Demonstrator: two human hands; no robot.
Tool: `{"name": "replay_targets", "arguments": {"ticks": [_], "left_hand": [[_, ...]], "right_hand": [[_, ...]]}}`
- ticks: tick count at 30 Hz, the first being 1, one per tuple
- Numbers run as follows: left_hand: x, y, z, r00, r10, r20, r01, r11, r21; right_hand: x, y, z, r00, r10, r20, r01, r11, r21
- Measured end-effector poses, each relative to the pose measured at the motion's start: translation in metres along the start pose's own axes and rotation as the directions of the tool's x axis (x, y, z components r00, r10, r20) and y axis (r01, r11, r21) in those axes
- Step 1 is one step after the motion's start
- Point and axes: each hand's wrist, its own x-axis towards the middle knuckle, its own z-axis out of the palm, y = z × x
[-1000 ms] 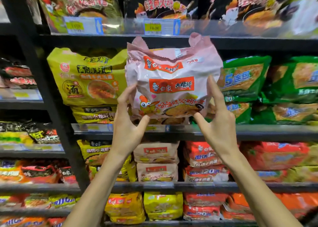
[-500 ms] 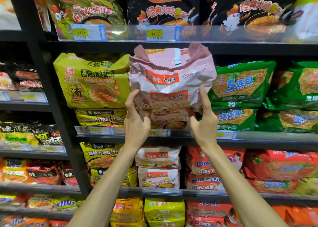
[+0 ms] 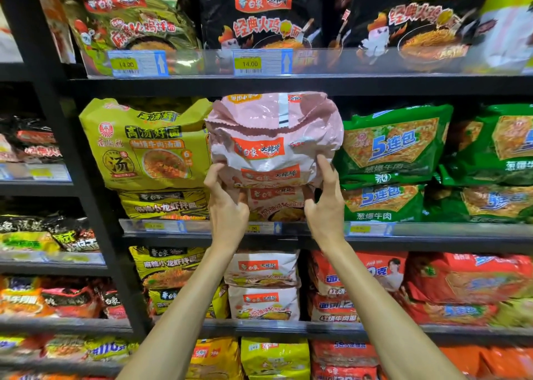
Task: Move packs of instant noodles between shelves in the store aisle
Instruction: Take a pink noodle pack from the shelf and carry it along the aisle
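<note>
Pink noodle pack (image 3: 274, 137) is being held upright at the middle shelf (image 3: 432, 231), just above both hands, with its long axis running left to right. Its lower left corner is being gripped by the left hand (image 3: 227, 209) and its lower right edge pinched by the right hand (image 3: 326, 206), both equally near. It is apparently being seated on a second pink pack (image 3: 277, 203), squeezed between the yellow pack (image 3: 144, 146) and the green pack (image 3: 392, 146), with the upper shelf board (image 3: 202, 85) close overhead.

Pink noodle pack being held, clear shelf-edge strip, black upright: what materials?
Pink crinkled noodle pack: likely thin glossy plastic film; creases, glare, serrated seal. Clear shelf-edge strip: probably rigid transparent plastic; packs show through. Black shelf upright: looks like matte painted metal, unconfirmed.
</note>
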Motion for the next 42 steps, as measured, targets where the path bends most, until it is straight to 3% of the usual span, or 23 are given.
{"name": "replay_targets", "arguments": {"ticks": [3, 6, 16, 24, 33, 42], "left_hand": [[0.004, -0.004, -0.003, 0.998, 0.042, 0.050, -0.044, 0.998, 0.034], [0.015, -0.001, -0.005, 0.996, -0.002, 0.084, -0.002, 0.999, 0.047], [0.023, 0.016, -0.004, 0.999, -0.002, 0.033, -0.001, 0.997, 0.076], [0.024, 0.013, 0.005, 0.997, -0.031, 0.066, 0.011, 0.959, 0.282], [0.034, 0.018, 0.005, 0.995, -0.039, 0.086, 0.019, 0.973, 0.229], [0.028, 0.012, -0.014, 0.974, -0.071, 0.215, 0.048, 0.993, 0.111]], "right_hand": [[0.002, 0.008, -0.002, 1.000, -0.001, 0.008, 0.001, 1.000, 0.010], [0.015, 0.007, -0.002, 0.999, 0.023, 0.046, -0.024, 1.000, 0.015], [0.034, 0.004, -0.002, 0.999, -0.022, 0.047, 0.024, 0.999, -0.031], [0.040, 0.004, 0.006, 0.996, -0.001, 0.094, 0.007, 0.998, -0.063], [0.037, 0.006, 0.012, 0.999, -0.015, 0.031, 0.018, 0.997, -0.074], [0.034, 0.003, -0.012, 0.986, -0.016, 0.165, 0.056, 0.970, -0.238]]}}
